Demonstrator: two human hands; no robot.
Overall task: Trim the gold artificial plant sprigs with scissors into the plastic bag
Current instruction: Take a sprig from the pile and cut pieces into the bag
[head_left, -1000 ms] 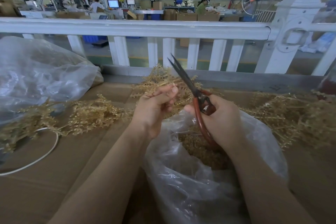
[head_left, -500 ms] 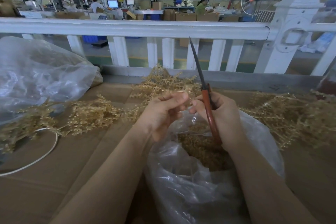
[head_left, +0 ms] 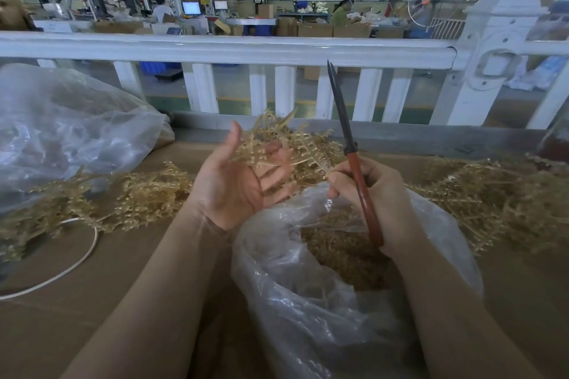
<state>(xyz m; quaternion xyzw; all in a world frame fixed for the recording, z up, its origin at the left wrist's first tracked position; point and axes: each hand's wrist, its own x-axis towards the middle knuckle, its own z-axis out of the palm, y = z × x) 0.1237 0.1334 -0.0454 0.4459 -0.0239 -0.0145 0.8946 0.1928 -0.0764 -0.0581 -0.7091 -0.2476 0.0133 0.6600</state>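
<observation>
My left hand [head_left: 234, 184] is palm up with its fingers spread loosely, and a gold sprig [head_left: 277, 138] lies across the fingertips. My right hand [head_left: 391, 194] grips red-handled scissors [head_left: 358, 184] with the dark blades closed and pointing up. The sprig's thin stem reaches that hand's fingertips. Both hands hover over the mouth of a clear plastic bag [head_left: 308, 301], which holds a heap of trimmed gold pieces [head_left: 338, 252].
Loose gold sprigs lie in a pile on the left [head_left: 138, 194] and a larger pile on the right [head_left: 492, 203] of the cardboard surface [head_left: 92, 301]. A second clear bag [head_left: 61, 132] sits far left, with a white cord [head_left: 89, 243] near it. A white railing [head_left: 246, 49] runs behind.
My left hand has opened from a pinch and turned palm up, with a sprig now across its fingers. The scissor blades closed and swung from leaning left to nearly upright.
</observation>
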